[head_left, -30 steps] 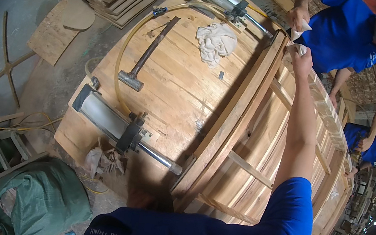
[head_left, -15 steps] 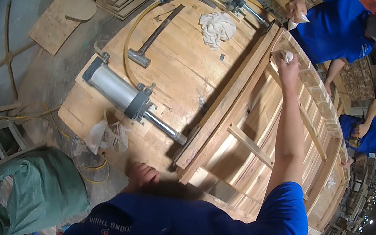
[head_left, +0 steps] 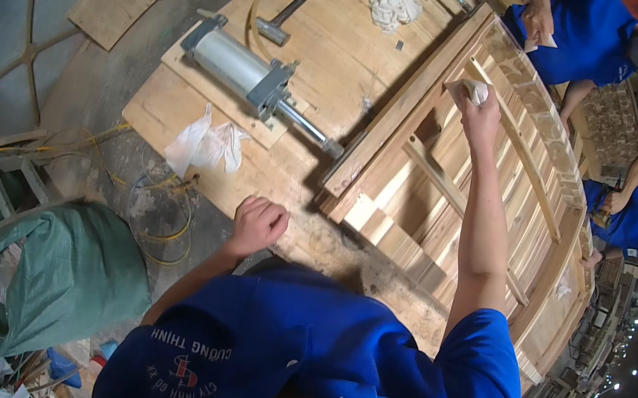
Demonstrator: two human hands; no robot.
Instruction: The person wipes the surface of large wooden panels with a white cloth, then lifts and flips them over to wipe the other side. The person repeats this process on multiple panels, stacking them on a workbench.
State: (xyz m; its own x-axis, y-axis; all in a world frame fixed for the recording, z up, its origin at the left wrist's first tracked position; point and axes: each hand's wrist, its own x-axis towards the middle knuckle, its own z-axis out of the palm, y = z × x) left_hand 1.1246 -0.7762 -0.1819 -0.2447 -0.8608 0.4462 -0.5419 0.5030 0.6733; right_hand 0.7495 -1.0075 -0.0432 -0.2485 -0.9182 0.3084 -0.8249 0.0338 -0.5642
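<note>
My right hand point(head_left: 480, 116) reaches far out and grips a small pale rag point(head_left: 476, 91), pressed against a slat of a long curved wooden frame point(head_left: 413, 240). My left hand point(head_left: 257, 225) is a loose fist resting on the near edge of the plywood workbench point(head_left: 334, 58), holding nothing I can see. A grey pneumatic cylinder point(head_left: 239, 72) lies on the bench, its rod end touching the frame's side rail.
A hammer point(head_left: 296, 5), a yellow hose and a white cloth point(head_left: 394, 1) lie on the far bench. A crumpled plastic bag point(head_left: 205, 146) is near the bench edge. Two other people in blue point(head_left: 582, 41) work along the frame. A green sack point(head_left: 66, 275) sits on the floor at left.
My view has shifted so the bench and frame sit higher. My left hand has come into view at the bench edge. My right hand stays on the slat with the rag.
</note>
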